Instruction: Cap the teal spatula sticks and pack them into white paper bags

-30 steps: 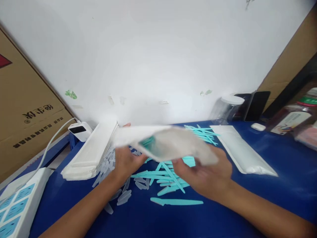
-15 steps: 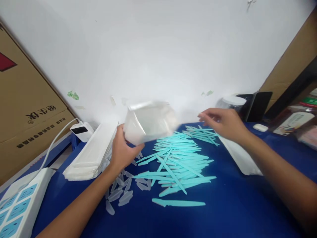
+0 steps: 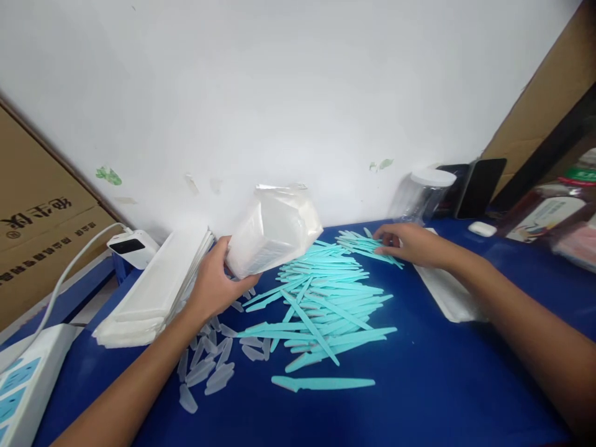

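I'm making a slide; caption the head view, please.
Left hand holding an open white bag, right hand at the smaller pile of turquoise sticks.

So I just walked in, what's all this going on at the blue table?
A person's left hand holds up a white pouch with its mouth open. The right hand is at a small pile of turquoise sticks near the wall; whether it grips any is unclear. A larger turquoise pile lies in front, with one single stick nearest the camera. Translucent covers are scattered by the left forearm, beside stacked white sleeves.
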Demonstrator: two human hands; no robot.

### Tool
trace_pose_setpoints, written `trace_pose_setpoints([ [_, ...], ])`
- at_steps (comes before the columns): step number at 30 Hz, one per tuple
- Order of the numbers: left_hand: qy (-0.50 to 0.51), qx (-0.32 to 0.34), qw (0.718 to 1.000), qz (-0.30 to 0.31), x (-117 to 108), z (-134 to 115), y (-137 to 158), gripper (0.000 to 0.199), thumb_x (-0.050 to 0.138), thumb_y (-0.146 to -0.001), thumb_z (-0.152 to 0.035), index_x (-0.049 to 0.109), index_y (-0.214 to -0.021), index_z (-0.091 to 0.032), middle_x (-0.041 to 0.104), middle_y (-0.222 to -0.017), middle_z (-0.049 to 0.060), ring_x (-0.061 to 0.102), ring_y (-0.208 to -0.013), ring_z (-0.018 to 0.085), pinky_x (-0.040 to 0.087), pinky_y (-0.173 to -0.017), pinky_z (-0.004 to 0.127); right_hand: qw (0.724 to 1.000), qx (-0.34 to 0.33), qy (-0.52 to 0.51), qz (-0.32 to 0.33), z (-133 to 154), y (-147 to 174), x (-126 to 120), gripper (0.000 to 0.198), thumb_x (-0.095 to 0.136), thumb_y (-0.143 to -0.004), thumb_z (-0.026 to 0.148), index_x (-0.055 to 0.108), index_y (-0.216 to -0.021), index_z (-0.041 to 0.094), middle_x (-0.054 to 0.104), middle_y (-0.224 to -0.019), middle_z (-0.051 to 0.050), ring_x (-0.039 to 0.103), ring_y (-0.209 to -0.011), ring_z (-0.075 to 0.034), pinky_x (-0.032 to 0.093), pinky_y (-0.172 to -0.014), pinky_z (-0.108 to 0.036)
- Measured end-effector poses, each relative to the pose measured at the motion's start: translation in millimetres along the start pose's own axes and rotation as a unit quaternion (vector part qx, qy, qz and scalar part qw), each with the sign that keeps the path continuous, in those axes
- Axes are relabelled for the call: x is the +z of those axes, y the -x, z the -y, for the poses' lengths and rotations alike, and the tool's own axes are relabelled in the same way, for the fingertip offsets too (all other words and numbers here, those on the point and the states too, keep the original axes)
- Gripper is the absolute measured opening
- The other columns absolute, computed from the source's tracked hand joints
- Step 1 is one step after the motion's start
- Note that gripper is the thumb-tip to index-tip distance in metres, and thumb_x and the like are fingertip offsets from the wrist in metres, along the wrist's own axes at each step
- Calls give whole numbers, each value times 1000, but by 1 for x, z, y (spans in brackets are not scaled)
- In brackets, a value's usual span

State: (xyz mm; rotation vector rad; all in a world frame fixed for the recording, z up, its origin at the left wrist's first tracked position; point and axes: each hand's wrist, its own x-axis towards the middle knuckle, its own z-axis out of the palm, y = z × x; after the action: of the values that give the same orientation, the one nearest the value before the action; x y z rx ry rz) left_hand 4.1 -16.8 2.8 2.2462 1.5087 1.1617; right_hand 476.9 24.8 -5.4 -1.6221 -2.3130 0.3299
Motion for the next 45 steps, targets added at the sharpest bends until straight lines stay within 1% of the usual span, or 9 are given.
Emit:
trace_pose_setpoints([
  [3,-25,3,1000,11,-1,1,0,61,86,-77,-42,62,-130,-21,72,-114,6,69,-99,30,55,-78,37,1000,-4,6,-13,-4,-1,1,38,67,-95,55,79,-106,21,81,-90,-13,73,-79,-30,53,-68,-39],
  [8,-51,11,999,12,-3,-2,-1,59,83,-76,-41,63,-127,-20,72,-114,7,69,-97,30,53,-79,38,998,-28,21,-49,-3,-2,4,32,69,-92,52,78,-94,22,81,-103,-15,73,-101,-36,54,-88,-46],
  [14,-61,22,998,10,-3,-2,-2,58,83,-77,-42,63,-128,-20,73,-118,8,70,-102,32,54,-86,40,999,-18,9,-44,8,0,6,34,64,-96,48,82,-106,20,85,-98,-13,77,-84,-31,57,-74,-41],
  [25,-82,40,996,17,-6,0,-1,56,84,-77,-39,65,-126,-21,73,-123,10,69,-110,35,54,-93,44,996,-3,-17,-87,15,7,-13,41,57,-101,53,81,-101,19,86,-107,-17,78,-91,-36,58,-81,-49],
  [32,-117,70,990,25,-8,4,-1,57,83,-80,-35,62,-131,-22,72,-128,13,67,-118,38,54,-96,51,980,-18,-174,-94,60,27,-38,58,64,-96,80,76,-95,23,79,-86,-10,73,-80,-28,57,-74,-40],
  [35,-123,66,990,27,-7,2,-1,56,84,-79,-35,62,-129,-22,72,-129,13,67,-119,39,54,-98,53,968,-21,-238,-76,82,36,-44,54,65,-97,77,74,-99,24,73,-71,-5,68,-66,-22,54,-66,-36],
  [38,-124,63,990,31,-5,1,0,57,85,-79,-35,62,-130,-23,72,-129,14,67,-120,39,54,-99,54,965,-36,-231,-116,95,44,-47,47,63,-101,72,73,-102,26,61,-61,0,56,-57,-19,45,-57,-34],
  [42,-129,53,990,30,-3,3,1,58,84,-79,-35,61,-132,-23,72,-129,13,67,-120,40,54,-100,54,950,-61,-229,-202,105,52,-50,34,66,-103,63,73,-103,30,55,-62,1,52,-57,-20,43,-55,-35],
  [45,-130,49,990,34,-2,4,2,58,83,-80,-35,62,-132,-22,72,-129,14,67,-118,40,54,-98,53,950,-83,-215,-209,117,55,-49,25,67,-104,57,75,-105,33,60,-66,0,54,-57,-20,44,-53,-35],
])
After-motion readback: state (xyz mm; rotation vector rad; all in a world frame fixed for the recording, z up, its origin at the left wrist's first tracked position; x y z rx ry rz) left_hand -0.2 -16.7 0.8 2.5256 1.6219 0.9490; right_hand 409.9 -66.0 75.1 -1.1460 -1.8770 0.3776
